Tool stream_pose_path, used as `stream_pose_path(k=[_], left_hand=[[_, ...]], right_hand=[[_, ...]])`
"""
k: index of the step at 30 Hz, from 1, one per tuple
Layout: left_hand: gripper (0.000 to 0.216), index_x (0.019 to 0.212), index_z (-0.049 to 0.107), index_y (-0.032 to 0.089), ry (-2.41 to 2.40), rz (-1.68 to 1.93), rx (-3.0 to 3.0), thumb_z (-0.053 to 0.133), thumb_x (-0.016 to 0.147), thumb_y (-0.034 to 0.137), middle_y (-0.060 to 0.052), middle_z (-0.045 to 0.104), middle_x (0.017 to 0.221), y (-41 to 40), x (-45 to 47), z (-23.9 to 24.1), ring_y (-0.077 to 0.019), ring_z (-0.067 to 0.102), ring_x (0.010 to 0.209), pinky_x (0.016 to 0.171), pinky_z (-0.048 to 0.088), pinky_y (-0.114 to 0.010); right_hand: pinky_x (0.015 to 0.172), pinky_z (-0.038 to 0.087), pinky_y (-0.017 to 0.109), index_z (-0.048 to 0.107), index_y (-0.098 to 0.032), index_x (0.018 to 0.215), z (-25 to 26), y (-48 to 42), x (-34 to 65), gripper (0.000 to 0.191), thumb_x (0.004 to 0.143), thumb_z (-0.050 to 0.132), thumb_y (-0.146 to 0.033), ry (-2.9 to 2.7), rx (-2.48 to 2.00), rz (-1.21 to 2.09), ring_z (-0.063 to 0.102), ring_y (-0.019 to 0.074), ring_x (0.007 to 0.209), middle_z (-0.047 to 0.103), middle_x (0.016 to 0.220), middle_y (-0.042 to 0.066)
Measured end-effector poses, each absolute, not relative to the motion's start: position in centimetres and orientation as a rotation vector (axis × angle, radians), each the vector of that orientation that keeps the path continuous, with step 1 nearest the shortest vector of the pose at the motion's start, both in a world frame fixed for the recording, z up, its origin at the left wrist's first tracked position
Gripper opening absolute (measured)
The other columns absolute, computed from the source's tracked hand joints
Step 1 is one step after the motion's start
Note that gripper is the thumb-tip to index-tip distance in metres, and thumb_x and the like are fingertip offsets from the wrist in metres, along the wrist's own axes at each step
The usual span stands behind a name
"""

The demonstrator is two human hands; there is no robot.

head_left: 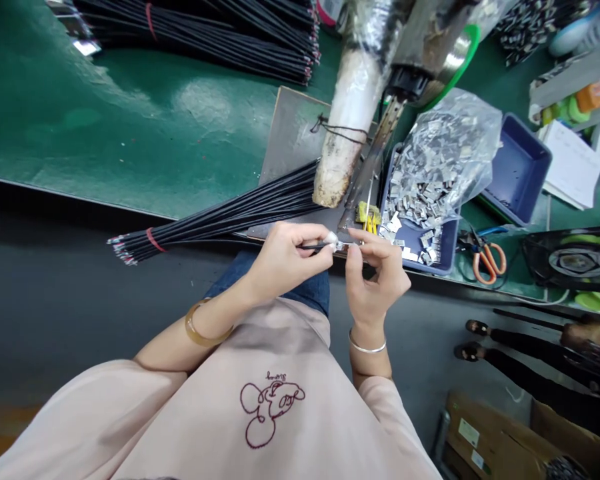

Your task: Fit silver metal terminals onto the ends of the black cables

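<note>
My left hand (285, 257) is closed in a pinch round the end of a thin black cable (314, 247), just off the table's near edge. My right hand (375, 267) pinches a small metal connector shell (347, 247) at that cable's tip, fingers curled. The two hands meet fingertip to fingertip. A tied bundle of black cables (215, 223) lies to the left, its stripped ends pointing left. A blue tray (443, 250) with several small metal shells stands right of my hands, a clear bag (445, 157) of shells resting on it.
A wrapped machine arm (350, 120) hangs over a grey board (293, 130). More black cables (205, 30) lie at the back of the green table (105, 127). Orange scissors (487, 257), an empty blue tray (517, 170), papers and a fan (575, 260) sit right. Cardboard boxes (490, 440) stand on the floor.
</note>
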State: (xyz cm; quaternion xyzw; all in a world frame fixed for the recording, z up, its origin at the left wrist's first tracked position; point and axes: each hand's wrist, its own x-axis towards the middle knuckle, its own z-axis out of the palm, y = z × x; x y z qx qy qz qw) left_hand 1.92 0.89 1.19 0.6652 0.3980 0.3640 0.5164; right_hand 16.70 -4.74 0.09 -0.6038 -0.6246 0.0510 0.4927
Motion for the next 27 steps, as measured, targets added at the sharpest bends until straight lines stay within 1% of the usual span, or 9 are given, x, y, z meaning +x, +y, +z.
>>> stream_pose_path(k=[3, 5, 8, 10, 12, 14, 19, 24, 27], left_hand=[[0.011, 0.077, 0.073, 0.017, 0.884, 0.953, 1.872, 0.062, 0.078, 0.014, 0.0, 0.068, 0.067, 0.2, 1.7, 1.5, -0.0079, 0.05, 0.054, 0.051, 0.038, -0.02], [0.011, 0.077, 0.074, 0.019, 0.87, 1.03, 1.925, 0.066, 0.076, 0.012, 0.001, 0.069, 0.067, -0.2, 1.4, 1.4, -0.0068, 0.046, 0.05, 0.051, 0.038, -0.021], [0.014, 0.084, 0.075, 0.022, 0.921, 1.036, 1.777, 0.071, 0.075, 0.012, 0.005, 0.06, 0.058, 0.0, 0.9, 0.9, -0.0068, 0.043, 0.048, 0.051, 0.038, -0.022], [0.01, 0.084, 0.075, 0.022, 0.921, 0.932, 1.575, 0.071, 0.077, 0.015, 0.003, 0.066, 0.065, 0.4, 0.7, 0.6, -0.0081, 0.051, 0.052, 0.051, 0.042, -0.021], [0.005, 0.079, 0.075, 0.02, 0.921, 0.823, 1.432, 0.072, 0.076, 0.017, 0.003, 0.066, 0.064, 0.8, 0.6, 0.6, -0.008, 0.053, 0.053, 0.05, 0.043, -0.019], [0.001, 0.076, 0.074, 0.019, 0.927, 0.8, 1.384, 0.074, 0.075, 0.019, 0.003, 0.066, 0.064, 0.9, 0.7, 0.6, -0.0077, 0.054, 0.054, 0.051, 0.045, -0.018], [0.005, 0.074, 0.071, 0.016, 0.966, 0.852, 1.618, 0.069, 0.079, 0.018, 0.003, 0.06, 0.06, 0.4, 0.9, 0.7, -0.0063, 0.048, 0.055, 0.052, 0.04, -0.018], [0.015, 0.066, 0.062, 0.014, 0.97, 0.911, 1.805, 0.065, 0.08, 0.015, 0.006, 0.044, 0.053, -0.1, 1.4, 0.8, -0.0046, 0.034, 0.051, 0.049, 0.029, -0.02], [0.014, 0.068, 0.061, 0.014, 0.948, 0.927, 1.712, 0.064, 0.082, 0.017, 0.005, 0.046, 0.055, -0.1, 1.7, 0.7, -0.0048, 0.036, 0.052, 0.049, 0.03, -0.02]], right_hand=[[0.046, 0.044, 0.017, 0.051, -0.024, 0.091, 0.7, -4.4, 17.0, 0.01, 0.097, 0.055, -0.031, -1.439, -1.572, 0.426, 0.055, 0.0049, 0.047, 0.056, 0.063, -0.01], [0.044, 0.039, 0.016, 0.049, -0.024, 0.089, 1.2, -4.1, 17.2, 0.016, 0.099, 0.051, -0.036, -1.453, -1.571, 0.583, 0.048, 0.0039, 0.044, 0.045, 0.058, -0.012], [0.057, 0.05, 0.016, 0.052, -0.022, 0.09, 1.6, -3.9, 17.4, 0.015, 0.099, 0.051, -0.034, -1.544, -1.463, 0.593, 0.058, 0.0046, 0.06, 0.057, 0.073, -0.007], [0.072, 0.055, 0.02, 0.057, -0.021, 0.09, 1.5, -4.1, 17.5, 0.013, 0.099, 0.053, -0.028, -1.65, -1.393, 0.424, 0.064, 0.0075, 0.077, 0.064, 0.085, -0.002], [0.081, 0.056, 0.024, 0.063, -0.02, 0.09, 1.5, -4.5, 17.4, 0.011, 0.098, 0.055, -0.023, -1.721, -1.376, 0.207, 0.066, 0.0102, 0.089, 0.068, 0.092, 0.002], [0.08, 0.056, 0.024, 0.068, -0.02, 0.095, 1.6, -5.0, 17.3, 0.012, 0.097, 0.056, -0.022, -1.731, -1.424, 0.086, 0.065, 0.0102, 0.088, 0.069, 0.093, 0.003], [0.07, 0.053, 0.019, 0.069, -0.021, 0.108, 2.2, -5.7, 17.3, 0.017, 0.098, 0.055, -0.022, -1.837, -1.496, 0.176, 0.065, 0.0073, 0.08, 0.068, 0.088, 0.0], [0.071, 0.053, 0.022, 0.066, -0.02, 0.096, 2.2, -5.8, 17.2, 0.009, 0.096, 0.057, -0.019, -1.84, -1.481, 0.215, 0.066, 0.0104, 0.079, 0.07, 0.086, 0.001], [0.073, 0.054, 0.024, 0.064, -0.021, 0.092, 1.8, -5.8, 16.9, 0.005, 0.094, 0.06, -0.019, -1.746, -1.543, 0.187, 0.068, 0.0112, 0.078, 0.071, 0.084, 0.0]])
